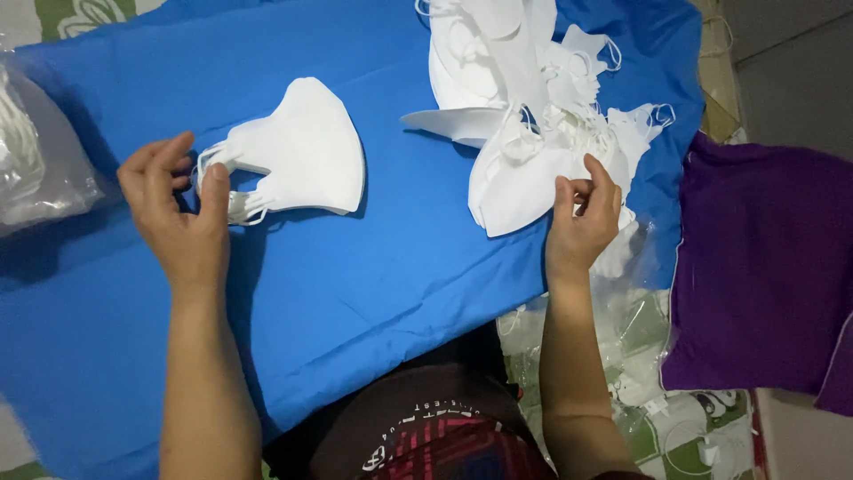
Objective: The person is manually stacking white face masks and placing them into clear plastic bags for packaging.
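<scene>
A small stack of folded white face masks lies on a blue cloth. My left hand rests at the stack's near left end, thumb and fingers touching the ear loops. A loose pile of white masks spreads over the cloth's upper right. My right hand is at the pile's near edge, fingertips pinched on the edge of one mask there.
A clear plastic bag with white contents sits at the far left. A purple cloth lies to the right. Crumpled clear plastic lies beneath my right forearm on a green patterned surface.
</scene>
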